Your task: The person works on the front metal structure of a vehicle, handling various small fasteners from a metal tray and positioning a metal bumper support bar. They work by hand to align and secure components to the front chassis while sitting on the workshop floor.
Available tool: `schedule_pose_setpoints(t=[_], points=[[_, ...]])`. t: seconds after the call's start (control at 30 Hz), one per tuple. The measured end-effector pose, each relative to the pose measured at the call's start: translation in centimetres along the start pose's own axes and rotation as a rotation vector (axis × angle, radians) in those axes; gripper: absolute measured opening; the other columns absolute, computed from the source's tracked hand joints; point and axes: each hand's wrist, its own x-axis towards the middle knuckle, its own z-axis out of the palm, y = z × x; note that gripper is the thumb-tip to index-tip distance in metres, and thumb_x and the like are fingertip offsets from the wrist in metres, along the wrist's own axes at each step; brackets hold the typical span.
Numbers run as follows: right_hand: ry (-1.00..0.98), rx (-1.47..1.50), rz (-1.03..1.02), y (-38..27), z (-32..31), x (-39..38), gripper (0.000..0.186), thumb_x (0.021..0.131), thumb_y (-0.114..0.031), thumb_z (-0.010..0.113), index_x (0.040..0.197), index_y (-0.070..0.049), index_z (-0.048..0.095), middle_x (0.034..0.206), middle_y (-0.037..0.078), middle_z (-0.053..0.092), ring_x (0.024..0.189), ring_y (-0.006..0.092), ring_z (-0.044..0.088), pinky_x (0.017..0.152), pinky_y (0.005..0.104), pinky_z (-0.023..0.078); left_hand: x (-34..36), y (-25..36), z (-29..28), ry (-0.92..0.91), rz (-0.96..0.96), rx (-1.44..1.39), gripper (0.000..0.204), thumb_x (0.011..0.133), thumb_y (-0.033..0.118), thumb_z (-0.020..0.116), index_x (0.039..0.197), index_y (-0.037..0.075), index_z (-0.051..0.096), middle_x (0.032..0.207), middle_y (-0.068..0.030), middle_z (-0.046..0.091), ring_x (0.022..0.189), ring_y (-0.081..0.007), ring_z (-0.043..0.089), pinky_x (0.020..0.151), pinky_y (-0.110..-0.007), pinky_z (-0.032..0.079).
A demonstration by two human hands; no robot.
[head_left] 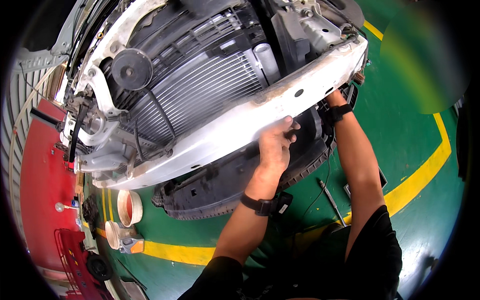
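The front of a car stands before me without its bumper cover, and a white bumper beam [225, 127] runs across it. My left hand [276, 144] is at the lower edge of the beam. Its fingers are loosely bent and apart, with nothing visible in them. My right hand [334, 97] reaches under the right end of the beam, where its fingers are hidden. Below the beam hangs a black plastic undertray [215, 192], close to both hands. Behind the beam sit a silver finned radiator [200, 97] and a round black horn [132, 69].
A long metal bar tool [332, 202] lies on the green floor [400, 145] beside my right forearm. Two white buckets [131, 207] and a grey bottle [134, 245] stand at the lower left. Further left are a red panel [42, 175] and a red trolley [72, 262].
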Motion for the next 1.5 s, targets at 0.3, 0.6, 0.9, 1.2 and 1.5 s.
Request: schedule_pose_setpoints(t=[0.3, 0.6, 0.9, 1.2, 1.5], points=[[0.007, 0.0, -0.004, -0.2, 0.2, -0.3, 0.034, 0.095, -0.032, 0.06, 0.121, -0.01, 0.066, 0.114, 0.008, 0.07, 0.103, 0.0209, 0.065, 0.091, 0.0337, 0.052, 0.1, -0.1, -0.1, 0.01, -0.002, 0.031, 0.023, 0.084, 0.015, 0.069, 0.105, 0.008, 0.062, 0.094, -0.0037, 0.066, 0.08, -0.0203, 0.063, 0.066, -0.031, 0.041], [0.009, -0.009, -0.007, -0.1, 0.5, -1.1, 0.034, 0.095, -0.032, 0.061, 0.121, -0.011, 0.066, 0.114, 0.007, 0.07, 0.103, 0.0208, 0.066, 0.091, 0.0336, 0.052, 0.2, 0.2, 0.1, 0.019, 0.004, 0.04, 0.028, 0.081, 0.015, 0.069, 0.108, 0.011, 0.061, 0.099, -0.0034, 0.066, 0.082, -0.0229, 0.061, 0.067, -0.032, 0.04], [-0.029, -0.027, -0.029, -0.2, 1.3, -0.3, 0.034, 0.094, -0.033, 0.061, 0.121, -0.011, 0.066, 0.114, 0.007, 0.07, 0.103, 0.0207, 0.066, 0.091, 0.0336, 0.051, 0.4, -0.2, 0.7, 0.034, 0.013, 0.053, 0.034, 0.082, 0.016, 0.069, 0.114, 0.009, 0.062, 0.099, -0.008, 0.068, 0.081, -0.0242, 0.061, 0.065, -0.032, 0.039], [-0.042, -0.025, -0.026, 0.0, 2.2, -0.6, 0.035, 0.094, -0.033, 0.061, 0.121, -0.012, 0.067, 0.114, 0.007, 0.071, 0.104, 0.0206, 0.066, 0.091, 0.0335, 0.051, 0.1, 0.3, 0.4, 0.025, 0.02, 0.1, 0.038, 0.081, 0.019, 0.07, 0.117, 0.009, 0.062, 0.105, -0.0105, 0.068, 0.084, -0.0229, 0.06, 0.066, -0.031, 0.039], [-0.056, -0.028, -0.03, 0.2, 2.5, -0.4, 0.035, 0.094, -0.034, 0.062, 0.121, -0.012, 0.067, 0.114, 0.007, 0.071, 0.104, 0.0206, 0.066, 0.092, 0.0335, 0.051, 0.3, 0.3, 0.3, 0.026, 0.034, 0.122, 0.04, 0.081, 0.02, 0.069, 0.119, 0.009, 0.06, 0.106, -0.0106, 0.067, 0.087, -0.0221, 0.058, 0.066, -0.03, 0.039]])
